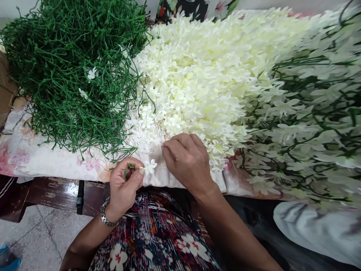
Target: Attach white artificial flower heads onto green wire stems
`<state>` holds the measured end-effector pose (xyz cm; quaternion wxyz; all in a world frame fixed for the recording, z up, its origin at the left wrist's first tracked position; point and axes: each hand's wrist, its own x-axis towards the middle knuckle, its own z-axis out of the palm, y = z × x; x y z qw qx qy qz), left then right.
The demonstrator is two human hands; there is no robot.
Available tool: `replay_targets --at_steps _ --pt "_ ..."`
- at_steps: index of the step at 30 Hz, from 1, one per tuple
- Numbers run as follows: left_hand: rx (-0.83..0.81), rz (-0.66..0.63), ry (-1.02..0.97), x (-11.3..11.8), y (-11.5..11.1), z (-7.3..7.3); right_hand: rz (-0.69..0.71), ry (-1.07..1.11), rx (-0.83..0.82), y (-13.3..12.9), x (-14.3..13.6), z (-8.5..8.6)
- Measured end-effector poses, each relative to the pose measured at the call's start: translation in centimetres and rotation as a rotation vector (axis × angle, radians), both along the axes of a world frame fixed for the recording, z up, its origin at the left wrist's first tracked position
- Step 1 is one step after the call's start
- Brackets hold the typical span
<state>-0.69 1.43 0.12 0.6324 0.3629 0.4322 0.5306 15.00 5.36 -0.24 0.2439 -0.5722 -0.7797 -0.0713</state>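
Observation:
My left hand (pixel 126 180) is closed, with a small white artificial flower (pixel 150 166) pinched between thumb and forefinger. Bits of a green plastic stem (pixel 125 174) show inside the curled fingers of the same hand. To the right of that flower, my right hand (pixel 187 160) hovers over the table edge with its fingertips pressed together. Whatever it grips, if anything, is too small to make out. Just beyond both hands lies a heap of thin white stamen pieces (pixel 145 137). Behind my right hand spreads a big pile of loose white flower heads (pixel 197 82).
A tall tangle of green plastic stems (pixel 76 71) stands at the left. Finished-looking sprays of white flowers on green stems (pixel 299 131) crowd the right side. A floral cloth (pixel 62 162) covers the table; a cardboard box (pixel 6 88) is at the far left.

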Motion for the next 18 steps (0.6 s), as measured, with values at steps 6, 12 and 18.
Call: replay_targets --at_steps 6,12,18 --pt "-0.049 0.034 -0.146 0.6 0.7 0.7 0.032 0.202 0.028 -1.3 0.9 1.3" --pt "0.048 0.014 -0.005 0.9 0.2 0.2 0.213 0.546 -0.261 -3.3 0.6 3.4" --pt "0.204 0.015 0.29 1.0 -0.6 0.0 0.23 0.494 -0.263 -3.7 0.1 3.1"
